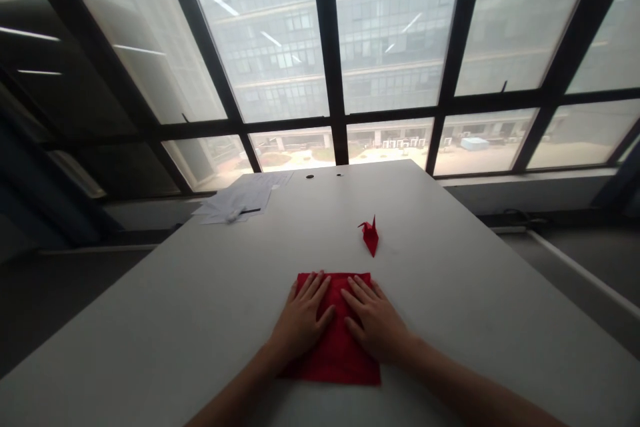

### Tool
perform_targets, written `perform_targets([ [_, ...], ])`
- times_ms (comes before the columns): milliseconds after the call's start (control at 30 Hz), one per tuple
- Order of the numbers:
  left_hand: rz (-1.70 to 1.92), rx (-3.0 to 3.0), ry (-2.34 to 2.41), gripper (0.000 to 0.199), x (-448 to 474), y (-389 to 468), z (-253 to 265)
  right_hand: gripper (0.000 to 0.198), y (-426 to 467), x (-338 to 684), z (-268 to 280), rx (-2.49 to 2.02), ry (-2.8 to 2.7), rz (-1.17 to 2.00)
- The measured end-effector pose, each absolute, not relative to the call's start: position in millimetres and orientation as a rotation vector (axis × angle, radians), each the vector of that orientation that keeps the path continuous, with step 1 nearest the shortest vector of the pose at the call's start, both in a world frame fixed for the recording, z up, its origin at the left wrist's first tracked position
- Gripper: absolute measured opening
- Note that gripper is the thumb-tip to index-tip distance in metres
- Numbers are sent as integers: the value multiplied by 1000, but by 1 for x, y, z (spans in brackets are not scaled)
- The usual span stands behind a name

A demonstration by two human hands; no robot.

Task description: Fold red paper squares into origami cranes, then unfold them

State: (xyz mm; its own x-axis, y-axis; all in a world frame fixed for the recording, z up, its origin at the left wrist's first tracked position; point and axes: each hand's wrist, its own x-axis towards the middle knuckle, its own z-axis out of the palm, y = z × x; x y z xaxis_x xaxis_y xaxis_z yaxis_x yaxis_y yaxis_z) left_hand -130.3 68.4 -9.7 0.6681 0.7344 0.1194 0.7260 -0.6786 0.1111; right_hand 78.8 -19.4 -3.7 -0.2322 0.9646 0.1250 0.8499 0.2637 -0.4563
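A flat red square sheet [336, 354], which looks like paper, lies on the white table in front of me. My left hand [303, 317] rests palm down on its left side, fingers stretched toward the far edge. On the right side of the sheet, my right hand [374, 319] also lies flat with its fingers spread. Neither hand grips anything. Beyond the sheet, slightly to the right, stands a folded red paper crane [370, 238], apart from both hands.
The white table [200, 320] stretches away toward large dark-framed windows [330, 54]. Loose white papers [245, 195] lie at its far left, with a dark pen [251, 211] and a small crumpled whitish item on them. Two small dark spots sit near the far edge.
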Motion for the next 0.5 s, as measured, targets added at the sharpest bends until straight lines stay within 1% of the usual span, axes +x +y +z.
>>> perform_targets([
  [200,300,2792,1216,65,-138,66,-20,62,-18,79,-6,-1684,-2152,438],
  [500,249,2733,1273,71,-144,60,-19,70,-20,74,-16,-1712,-2171,495],
])
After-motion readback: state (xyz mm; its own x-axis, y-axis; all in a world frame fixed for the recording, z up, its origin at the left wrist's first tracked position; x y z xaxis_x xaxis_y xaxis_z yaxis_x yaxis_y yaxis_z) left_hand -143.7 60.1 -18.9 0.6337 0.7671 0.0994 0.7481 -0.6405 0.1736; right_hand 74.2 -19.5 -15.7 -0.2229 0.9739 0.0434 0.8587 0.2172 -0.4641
